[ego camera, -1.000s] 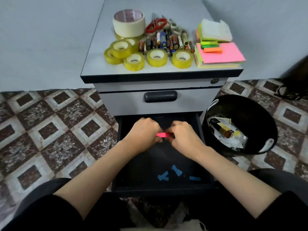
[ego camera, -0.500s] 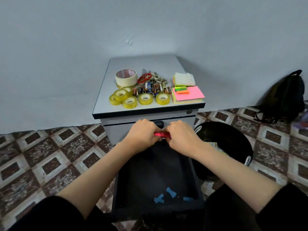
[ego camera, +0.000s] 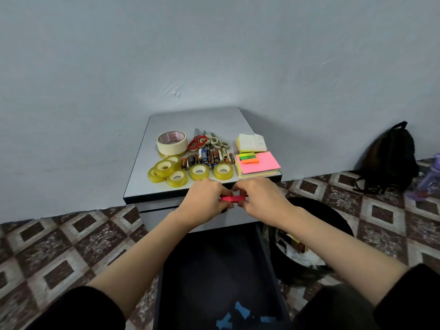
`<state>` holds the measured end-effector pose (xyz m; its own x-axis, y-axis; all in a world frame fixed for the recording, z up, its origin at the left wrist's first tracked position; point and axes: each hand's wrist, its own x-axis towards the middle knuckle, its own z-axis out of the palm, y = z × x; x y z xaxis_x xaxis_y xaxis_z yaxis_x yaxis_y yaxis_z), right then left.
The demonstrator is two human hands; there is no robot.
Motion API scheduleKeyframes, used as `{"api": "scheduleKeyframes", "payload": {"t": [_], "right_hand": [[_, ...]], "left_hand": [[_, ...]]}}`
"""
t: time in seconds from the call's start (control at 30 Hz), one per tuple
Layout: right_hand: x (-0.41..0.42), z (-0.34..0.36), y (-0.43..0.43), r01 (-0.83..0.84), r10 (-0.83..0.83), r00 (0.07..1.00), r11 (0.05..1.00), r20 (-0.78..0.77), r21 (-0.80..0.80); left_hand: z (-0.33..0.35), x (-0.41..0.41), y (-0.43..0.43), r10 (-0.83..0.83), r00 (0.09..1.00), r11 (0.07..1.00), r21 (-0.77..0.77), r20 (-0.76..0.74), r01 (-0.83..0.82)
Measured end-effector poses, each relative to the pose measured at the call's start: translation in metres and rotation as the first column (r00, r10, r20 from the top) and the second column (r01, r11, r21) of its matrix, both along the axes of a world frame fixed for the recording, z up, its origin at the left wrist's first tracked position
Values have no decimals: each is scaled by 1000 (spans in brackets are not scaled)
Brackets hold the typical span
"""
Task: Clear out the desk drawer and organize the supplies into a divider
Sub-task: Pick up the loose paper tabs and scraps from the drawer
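i've raised the red tab pack (ego camera: 232,198) from the drawer (ego camera: 214,270) to the front edge of the worktop (ego camera: 142,177), left grip (ego camera: 204,198) and right grip (ego camera: 262,198) pinching its ends (only blue scraps (ego camera: 241,312) left inside).

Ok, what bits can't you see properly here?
Head view only:
Both ends of the pink strip: covered by the left hand and right hand pinching it.
Labels on the batteries: too small.
The bin's contents: partly behind the right forearm.
The drawer's front: cut off by the bottom edge.
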<state>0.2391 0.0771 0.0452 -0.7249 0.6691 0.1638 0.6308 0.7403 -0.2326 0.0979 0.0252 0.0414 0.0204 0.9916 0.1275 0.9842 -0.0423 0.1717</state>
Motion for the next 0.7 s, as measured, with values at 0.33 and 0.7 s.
{"api": "scheduleKeyframes", "payload": {"t": [0.33, 0.7], "right_hand": [[-9, 6, 57, 62, -62, 998, 998, 27, 5], [1, 5, 124, 147, -149, 985, 989, 85, 24]], "left_hand": [[2, -11, 55, 10, 1000, 998, 62, 19, -11], [-24, -37, 56, 47, 994, 998, -44, 104, -42]]}}
